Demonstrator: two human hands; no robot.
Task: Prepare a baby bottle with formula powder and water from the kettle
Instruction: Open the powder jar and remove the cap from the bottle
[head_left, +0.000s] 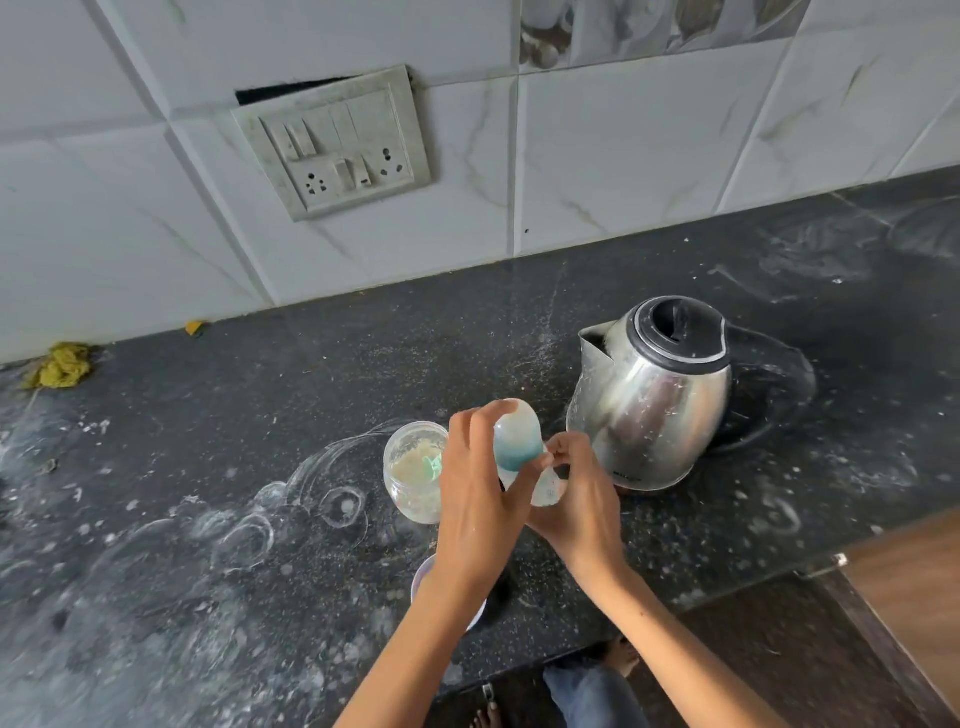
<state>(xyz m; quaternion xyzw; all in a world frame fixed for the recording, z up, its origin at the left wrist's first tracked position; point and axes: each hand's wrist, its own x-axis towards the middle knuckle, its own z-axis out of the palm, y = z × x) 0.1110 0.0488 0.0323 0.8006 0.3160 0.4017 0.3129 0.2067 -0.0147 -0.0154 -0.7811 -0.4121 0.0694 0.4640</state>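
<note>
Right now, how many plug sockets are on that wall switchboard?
2. Both sit in the bottom row of the switchboard: one socket at its lower left, the other at its lower right, with switches between them. Nothing covers the board.

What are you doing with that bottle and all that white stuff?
A person holds a clear baby bottle with a teal collar in both hands, left hand at the cap end, right hand at the base. Beside it stand an open glass jar of pale powder and a shiny steel kettle, lid shut, on the dark speckled counter.
</note>
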